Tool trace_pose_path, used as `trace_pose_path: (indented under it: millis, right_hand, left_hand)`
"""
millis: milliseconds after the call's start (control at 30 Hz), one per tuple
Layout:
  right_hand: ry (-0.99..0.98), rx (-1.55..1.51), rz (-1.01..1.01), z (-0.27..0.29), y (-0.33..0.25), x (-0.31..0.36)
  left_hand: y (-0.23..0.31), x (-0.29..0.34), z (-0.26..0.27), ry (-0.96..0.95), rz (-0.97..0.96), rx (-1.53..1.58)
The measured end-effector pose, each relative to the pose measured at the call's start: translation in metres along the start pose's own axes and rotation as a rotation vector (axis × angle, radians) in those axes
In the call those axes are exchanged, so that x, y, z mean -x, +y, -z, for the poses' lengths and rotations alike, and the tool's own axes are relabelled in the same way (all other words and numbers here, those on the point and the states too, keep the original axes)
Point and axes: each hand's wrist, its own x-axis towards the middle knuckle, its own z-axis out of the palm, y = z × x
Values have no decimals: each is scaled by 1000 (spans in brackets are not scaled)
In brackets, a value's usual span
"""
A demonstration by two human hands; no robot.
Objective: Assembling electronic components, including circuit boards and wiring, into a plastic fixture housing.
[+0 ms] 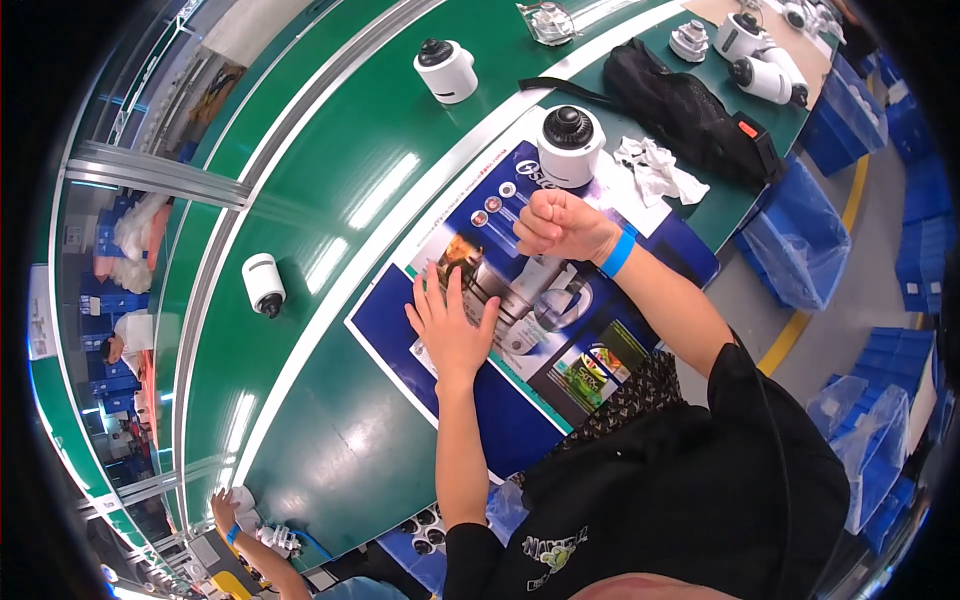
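A large flat printed cardboard sheet (400, 375), blue with pictures of an appliance and food, lies on the green table in front of me. My left hand (455, 335) rests flat on its left part, fingers spread and holding nothing. Over the sheet's right side my right hand (565, 222) is closed in a fist, a blue band around the wrist. Whatever may be inside the fist is hidden. Just beyond it, a white cylindrical housing (570, 160) with a black ribbed cone on top stands upright at the sheet's far edge.
Crumpled white paper (655, 172) and a black bag (680, 110) lie at the right. Green conveyor belt (340, 160) carries similar white units (445, 72). Blue bins (795, 235) lined with plastic stand right of the table. At lower left, another person's hand (225, 508) touches a white part.
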Motion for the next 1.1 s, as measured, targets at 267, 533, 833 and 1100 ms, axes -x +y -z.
trace_pose_path:
  millis: [267, 533, 833, 1100]
  right_hand:
    - [-102, 36, -64, -5, 2, 3]
    - [-83, 44, -128, -17, 3, 3]
    - [14, 143, -266, -12, 19, 5]
    - [3, 76, -317, -2, 17, 12]
  left_hand:
    - [1, -1, -1, 21, -11, -1]
    - [2, -2, 0, 86, -28, 40]
    - [61, -38, 42, 375, -362, 769]
    - [63, -51, 31, 256, -404, 877]
